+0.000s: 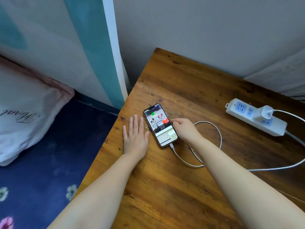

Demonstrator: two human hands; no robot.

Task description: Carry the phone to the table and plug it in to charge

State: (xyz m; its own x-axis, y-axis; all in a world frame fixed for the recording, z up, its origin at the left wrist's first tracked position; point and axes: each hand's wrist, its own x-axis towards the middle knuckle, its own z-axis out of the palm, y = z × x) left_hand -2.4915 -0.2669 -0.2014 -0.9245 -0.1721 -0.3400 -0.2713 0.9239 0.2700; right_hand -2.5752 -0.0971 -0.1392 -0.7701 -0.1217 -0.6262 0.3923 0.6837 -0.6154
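I count one phone point(160, 125) at the centre of the frame and one white cable point(212, 128) looping to its right. At the right edge there is one power strip point(242, 115) with one white charger plug point(265, 112) in it; three blue socket faces show. One wooden table point(189, 187) fills the lower right. Two hands are mine: left hand point(136, 135) and right hand point(185, 128). One pillow point(24, 104) lies at the left, and three printed flowers show at the lower left.

A home bedroom: pillow point(24, 111), floral bedsheet point(49, 162), wooden bedside table point(165, 187).
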